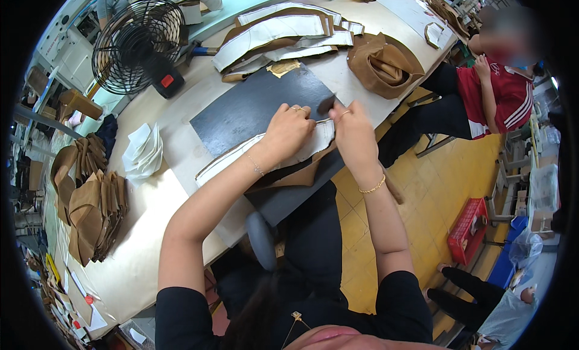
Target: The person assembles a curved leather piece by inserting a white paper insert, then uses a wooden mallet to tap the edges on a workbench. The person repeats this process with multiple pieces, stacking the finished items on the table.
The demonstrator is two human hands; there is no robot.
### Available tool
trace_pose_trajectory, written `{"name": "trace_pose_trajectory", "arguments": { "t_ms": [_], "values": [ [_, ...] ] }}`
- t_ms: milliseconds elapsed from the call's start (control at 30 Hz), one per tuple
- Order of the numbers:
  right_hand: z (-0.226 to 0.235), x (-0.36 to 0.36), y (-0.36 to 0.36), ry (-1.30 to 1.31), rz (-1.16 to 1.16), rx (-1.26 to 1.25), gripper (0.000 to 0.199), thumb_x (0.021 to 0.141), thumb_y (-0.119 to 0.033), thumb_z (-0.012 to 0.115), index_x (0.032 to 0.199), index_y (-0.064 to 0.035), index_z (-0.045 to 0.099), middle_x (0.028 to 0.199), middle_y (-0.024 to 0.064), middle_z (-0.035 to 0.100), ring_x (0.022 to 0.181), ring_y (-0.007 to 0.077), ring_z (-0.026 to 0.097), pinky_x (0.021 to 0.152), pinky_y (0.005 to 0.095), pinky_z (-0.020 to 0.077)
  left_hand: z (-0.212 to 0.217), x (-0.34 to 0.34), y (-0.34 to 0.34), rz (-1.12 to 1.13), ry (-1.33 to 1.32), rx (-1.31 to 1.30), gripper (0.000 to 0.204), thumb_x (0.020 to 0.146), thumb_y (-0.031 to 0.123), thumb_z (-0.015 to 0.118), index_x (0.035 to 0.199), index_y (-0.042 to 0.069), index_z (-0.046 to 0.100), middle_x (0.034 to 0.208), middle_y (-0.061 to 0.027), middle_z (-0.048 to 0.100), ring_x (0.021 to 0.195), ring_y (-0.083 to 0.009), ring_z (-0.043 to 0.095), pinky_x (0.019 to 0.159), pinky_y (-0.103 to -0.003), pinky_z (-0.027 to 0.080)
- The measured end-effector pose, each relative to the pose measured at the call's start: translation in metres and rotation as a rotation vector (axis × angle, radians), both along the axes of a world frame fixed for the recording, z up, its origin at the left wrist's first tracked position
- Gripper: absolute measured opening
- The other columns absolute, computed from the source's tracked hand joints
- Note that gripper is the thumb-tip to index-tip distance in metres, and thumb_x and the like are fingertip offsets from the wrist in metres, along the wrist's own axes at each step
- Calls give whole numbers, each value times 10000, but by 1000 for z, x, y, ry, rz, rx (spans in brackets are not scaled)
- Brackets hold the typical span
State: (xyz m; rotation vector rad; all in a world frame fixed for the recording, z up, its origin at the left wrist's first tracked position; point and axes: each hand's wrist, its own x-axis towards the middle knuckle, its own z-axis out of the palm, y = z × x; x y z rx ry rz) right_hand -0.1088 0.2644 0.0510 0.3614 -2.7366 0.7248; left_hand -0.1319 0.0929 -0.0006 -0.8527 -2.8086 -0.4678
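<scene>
A curved brown piece with a white backing (238, 158) lies along the front of a dark slab (226, 118). My left hand (289, 128) is closed on its upper edge, fingertips pinched there. My right hand (354, 133) is shut around a hammer, its wooden handle (393, 187) jutting out below my wrist. The dark hammer head (326, 103) tilts just above the slab, by the right end of the piece and close to my left fingers. Both hands are near each other.
Behind the slab lie stacked brown and white pieces (277, 33). A brown bundle (386, 65) sits right of them. At left are a black fan (139, 45), white sheets (143, 151) and folded brown pieces (96, 211). A seated person in red (491, 97) is at right.
</scene>
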Motion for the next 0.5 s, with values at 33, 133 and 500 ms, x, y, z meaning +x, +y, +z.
{"name": "trace_pose_trajectory", "arguments": {
  "t_ms": [33,133,500],
  "values": [
    [-6,-1,1,-56,12,70,242,1010,-211,521,1104,-35,657,946,166,554,763,386,648,698,475,530,4,0,-1,35,-50,44,138,845,214,686,901,115,764,913,-51,651,951,-221,617,790,-353,433],
    [-9,-4,6,-104,51,134,247,1012,-217,520,1119,-39,654,930,165,547,758,386,645,687,472,529,6,-7,-15,108,-325,249,143,845,208,687,915,120,775,920,-47,652,952,-223,614,798,-366,432],
    [-10,5,-8,-118,43,145,267,994,-219,553,1140,-31,674,876,174,570,807,369,624,737,452,508,1,-7,-30,37,-280,261,158,840,189,689,942,93,761,943,-78,658,933,-277,624,851,-389,476]
  ]
}}
